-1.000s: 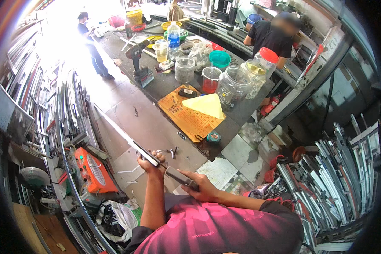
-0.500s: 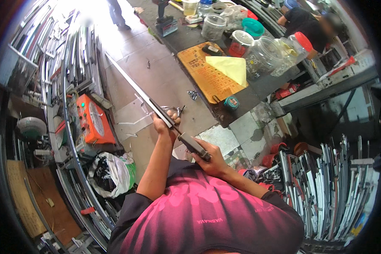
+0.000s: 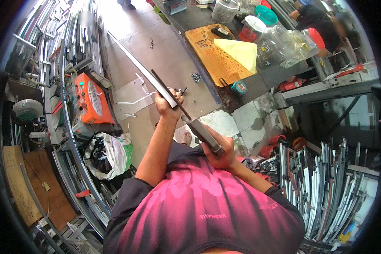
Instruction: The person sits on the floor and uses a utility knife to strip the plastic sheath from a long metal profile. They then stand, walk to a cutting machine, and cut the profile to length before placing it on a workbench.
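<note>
My left hand [image 3: 168,104] is closed around the near end of a long, silvery-white metal strip [image 3: 142,72]. The strip slants away to the far left, above the floor. In my right hand [image 3: 221,149], in front of my chest, is the blocky grey handle of what looks like a file [image 3: 203,134]. Its narrow, dark brown blade [image 3: 169,92] runs up along the right side of the strip and passes close by my left fingers. Whether blade and strip touch, I cannot tell.
A dark workbench [image 3: 207,84] at the far right bears a yellow board [image 3: 209,48], a yellow cloth [image 3: 239,53] and plastic jars [image 3: 275,42]. An orange machine [image 3: 91,99] and a white sack [image 3: 108,154] stand left. Metal profiles [image 3: 321,186] crowd the right; another person [image 3: 315,23] is beyond the bench.
The file's blade has slid forward along the strip, so more of it shows beyond my left hand. My view has shifted a little, and the far person's legs show less.
</note>
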Available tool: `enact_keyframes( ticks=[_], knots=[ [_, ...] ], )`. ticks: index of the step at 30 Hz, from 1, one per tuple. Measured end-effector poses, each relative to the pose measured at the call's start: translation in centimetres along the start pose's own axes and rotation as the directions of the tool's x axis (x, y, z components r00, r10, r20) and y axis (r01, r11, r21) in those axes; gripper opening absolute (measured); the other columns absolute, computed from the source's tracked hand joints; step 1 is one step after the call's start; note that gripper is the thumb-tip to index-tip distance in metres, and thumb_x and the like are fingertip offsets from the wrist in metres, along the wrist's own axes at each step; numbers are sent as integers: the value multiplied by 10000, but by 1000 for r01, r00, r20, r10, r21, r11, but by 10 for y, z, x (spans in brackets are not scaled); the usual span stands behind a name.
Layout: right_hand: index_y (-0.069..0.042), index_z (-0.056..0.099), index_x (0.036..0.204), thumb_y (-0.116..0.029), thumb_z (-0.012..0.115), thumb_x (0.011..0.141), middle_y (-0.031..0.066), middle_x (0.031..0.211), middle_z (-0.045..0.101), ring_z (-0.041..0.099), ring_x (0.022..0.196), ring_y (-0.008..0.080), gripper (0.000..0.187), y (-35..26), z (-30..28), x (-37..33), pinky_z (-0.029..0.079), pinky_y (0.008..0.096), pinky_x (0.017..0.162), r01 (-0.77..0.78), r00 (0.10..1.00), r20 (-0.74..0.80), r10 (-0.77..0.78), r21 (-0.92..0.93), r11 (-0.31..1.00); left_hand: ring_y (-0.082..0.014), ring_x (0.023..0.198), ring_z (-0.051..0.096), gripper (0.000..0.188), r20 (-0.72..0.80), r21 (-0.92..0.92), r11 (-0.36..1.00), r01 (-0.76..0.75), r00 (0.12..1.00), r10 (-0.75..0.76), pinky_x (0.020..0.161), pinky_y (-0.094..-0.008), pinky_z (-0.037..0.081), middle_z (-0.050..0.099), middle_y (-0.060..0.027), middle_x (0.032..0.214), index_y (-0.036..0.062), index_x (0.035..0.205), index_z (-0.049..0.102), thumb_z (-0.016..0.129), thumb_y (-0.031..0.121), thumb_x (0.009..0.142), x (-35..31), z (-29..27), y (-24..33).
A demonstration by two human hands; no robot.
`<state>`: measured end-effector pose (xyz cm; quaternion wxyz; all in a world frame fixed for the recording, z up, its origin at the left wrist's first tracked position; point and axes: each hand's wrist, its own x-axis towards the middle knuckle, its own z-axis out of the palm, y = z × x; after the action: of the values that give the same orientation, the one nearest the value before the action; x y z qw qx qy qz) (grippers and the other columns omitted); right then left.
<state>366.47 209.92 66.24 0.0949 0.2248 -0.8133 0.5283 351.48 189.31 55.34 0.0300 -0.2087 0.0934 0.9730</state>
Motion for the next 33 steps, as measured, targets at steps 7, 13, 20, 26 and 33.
enact_keyframes(
  ticks=[7, 13, 20, 26, 33],
  knots=[
    [62, 598, 1469, -65, 727, 937, 257, 1050, 778, 809, 880, 330, 562, 2, -1, -5, 617, 387, 768, -123, 987, 93, 127, -48, 991, -232, 593, 481, 367, 10, 39, 999, -30, 1000, 30, 541, -377, 375, 555, -88, 693, 98, 955, 609, 433, 382, 1106, 0, -9, -3],
    [9, 591, 1500, -74, 753, 911, 279, 1025, 764, 779, 854, 413, 616, 6, 0, -5, 613, 438, 728, -124, 988, 94, 125, -19, 992, -250, 551, 453, 558, -4, 57, 998, -35, 999, 35, 505, -390, 378, 535, -87, 630, 100, 780, 527, 334, 496, 1122, 0, -5, -6],
    [57, 622, 1437, -150, 732, 955, 213, 1043, 797, 806, 859, 298, 536, 13, -19, -9, 620, 359, 802, -86, 995, -49, 83, -63, 994, -217, 620, 458, 405, 100, 19, 1000, -15, 995, 13, 570, -360, 388, 558, -97, 723, 70, 947, 619, 422, 389, 1099, -9, 9, 8],
    [72, 573, 1397, -217, 719, 1023, 130, 980, 742, 725, 751, 190, 494, 18, -31, -13, 595, 341, 678, -220, 884, -286, 369, 441, 870, -192, 709, 456, 546, 254, -88, 995, 36, 967, -13, 623, -346, 416, 494, -81, 824, 12, 982, 607, 375, 484, 1124, -25, 51, 41],
    [48, 639, 1251, -166, 645, 1066, 149, 975, 756, 740, 696, 220, 282, 38, -85, -10, 610, 352, 610, -239, 790, -243, 563, 723, 648, -212, 760, 460, 477, 260, 38, 992, 122, 957, -127, 659, -348, 432, 475, -79, 887, 25, 975, 556, 493, 481, 1095, -31, 61, 70]
  ],
)
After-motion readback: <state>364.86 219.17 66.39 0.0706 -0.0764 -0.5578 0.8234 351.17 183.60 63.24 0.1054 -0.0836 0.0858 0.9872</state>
